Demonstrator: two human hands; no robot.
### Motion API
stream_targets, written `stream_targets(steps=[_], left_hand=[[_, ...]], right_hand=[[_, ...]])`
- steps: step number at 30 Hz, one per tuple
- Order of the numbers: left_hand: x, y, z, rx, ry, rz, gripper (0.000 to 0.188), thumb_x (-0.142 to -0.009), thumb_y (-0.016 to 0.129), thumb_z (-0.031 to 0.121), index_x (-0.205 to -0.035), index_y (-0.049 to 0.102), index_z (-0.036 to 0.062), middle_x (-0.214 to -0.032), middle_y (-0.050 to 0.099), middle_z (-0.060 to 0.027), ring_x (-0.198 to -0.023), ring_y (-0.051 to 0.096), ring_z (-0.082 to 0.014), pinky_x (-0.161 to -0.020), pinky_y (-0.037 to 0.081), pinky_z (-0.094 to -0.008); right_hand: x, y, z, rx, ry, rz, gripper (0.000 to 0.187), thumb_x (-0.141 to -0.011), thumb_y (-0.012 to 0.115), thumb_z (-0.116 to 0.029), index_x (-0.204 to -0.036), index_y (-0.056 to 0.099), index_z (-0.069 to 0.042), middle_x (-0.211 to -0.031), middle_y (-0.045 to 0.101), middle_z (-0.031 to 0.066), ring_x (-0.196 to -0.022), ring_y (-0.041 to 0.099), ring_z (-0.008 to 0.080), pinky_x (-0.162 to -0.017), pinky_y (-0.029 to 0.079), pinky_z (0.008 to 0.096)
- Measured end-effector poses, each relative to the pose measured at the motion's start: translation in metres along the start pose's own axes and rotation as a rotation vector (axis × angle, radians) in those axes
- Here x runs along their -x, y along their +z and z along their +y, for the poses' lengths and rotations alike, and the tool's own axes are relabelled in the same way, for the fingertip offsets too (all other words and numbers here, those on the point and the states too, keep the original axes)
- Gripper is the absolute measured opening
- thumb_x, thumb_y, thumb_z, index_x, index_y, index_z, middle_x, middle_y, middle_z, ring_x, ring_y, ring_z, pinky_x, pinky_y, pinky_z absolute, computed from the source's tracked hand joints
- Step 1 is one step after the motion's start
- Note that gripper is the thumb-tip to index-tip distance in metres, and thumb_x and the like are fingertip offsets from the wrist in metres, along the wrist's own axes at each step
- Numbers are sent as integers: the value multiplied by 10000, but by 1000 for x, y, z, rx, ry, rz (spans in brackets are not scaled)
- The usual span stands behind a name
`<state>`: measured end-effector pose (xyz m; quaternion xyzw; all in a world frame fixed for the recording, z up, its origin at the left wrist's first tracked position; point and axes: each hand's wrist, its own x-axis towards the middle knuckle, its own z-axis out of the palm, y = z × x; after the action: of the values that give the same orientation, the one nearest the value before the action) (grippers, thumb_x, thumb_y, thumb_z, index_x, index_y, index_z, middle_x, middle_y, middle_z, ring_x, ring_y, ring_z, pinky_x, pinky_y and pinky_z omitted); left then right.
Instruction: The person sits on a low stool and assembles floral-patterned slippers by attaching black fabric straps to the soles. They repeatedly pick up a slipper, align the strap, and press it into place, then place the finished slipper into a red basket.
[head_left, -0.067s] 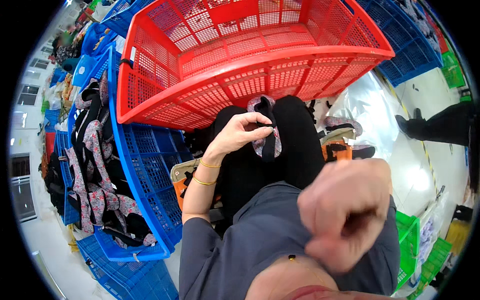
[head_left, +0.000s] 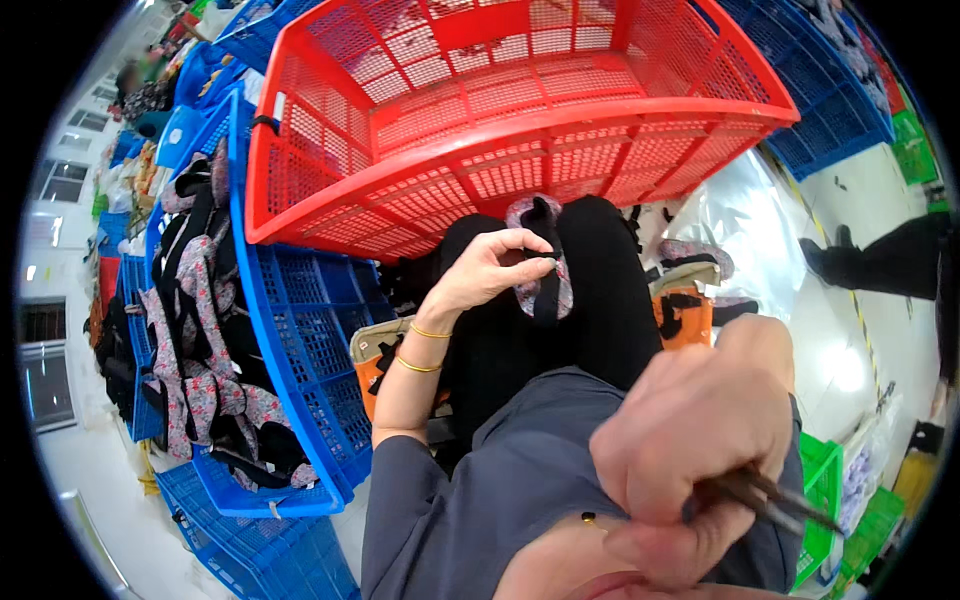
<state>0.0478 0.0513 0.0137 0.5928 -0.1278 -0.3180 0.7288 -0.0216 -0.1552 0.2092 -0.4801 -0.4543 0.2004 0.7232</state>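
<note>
My left hand point(head_left: 500, 268) is closed in a pinch, thumb against fingers, on the black strap point(head_left: 546, 290) of a floral padded fabric piece. This floral piece point(head_left: 527, 212) lies between my thighs, its edge close under the red crate. Raised near my chest at the right, my right hand point(head_left: 695, 440) is closed around a slim metal tool point(head_left: 765, 498) with two prongs; snips or tweezers, I cannot tell which. The tool's prongs stick out toward the lower right, and its grip end is hidden in my fist.
A large red mesh crate point(head_left: 530, 135) stands just beyond my knees. At the left, a blue crate point(head_left: 310, 330) holds several floral straps point(head_left: 205, 330). Clear plastic sheeting point(head_left: 740, 230) and another floral piece point(head_left: 695, 255) lie right of my legs. Another person's leg point(head_left: 880, 255) shows far right.
My right hand has turned slightly, and the metal tool's prongs now show. The scene has shifted a little to the right in the picture. My left hand keeps its pinch on the strap.
</note>
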Motion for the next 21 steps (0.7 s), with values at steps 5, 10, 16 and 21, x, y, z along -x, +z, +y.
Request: stream_targets(steps=[5,10,16,21], left_hand=[[4,-1,-1,-17,34,16,172,-852,702,79,-1007,654,22,-890,617,17,-776,570,-46,-677,474,-194],[1,-2,-7,36,57,43,176,-861,691,68,-1019,655,0,-858,644,-4,-744,576,-47,-651,469,-189],[4,-4,-14,-48,79,92,188,-863,694,87,-1026,656,2,-832,649,-7,-712,591,-60,-639,482,-205],[7,-4,-17,-71,71,117,195,-867,687,80,-1045,644,11,-886,639,-2,-748,588,-60,-670,482,-208]], right_hand=[[-6,9,5,19,-126,-100,253,-798,665,-37,-671,445,-49,-586,447,30,-460,447,191,-418,318,300],[-20,0,-10,-245,97,-227,191,-816,676,-103,-756,510,-30,-711,512,46,-558,549,202,-480,405,241],[-12,21,-22,-139,-134,177,124,-794,670,-57,-878,599,-2,-698,623,47,-534,572,182,-455,412,261],[64,-50,21,195,258,576,194,-838,675,-180,-927,608,-20,-764,632,28,-646,599,97,-551,453,225]])
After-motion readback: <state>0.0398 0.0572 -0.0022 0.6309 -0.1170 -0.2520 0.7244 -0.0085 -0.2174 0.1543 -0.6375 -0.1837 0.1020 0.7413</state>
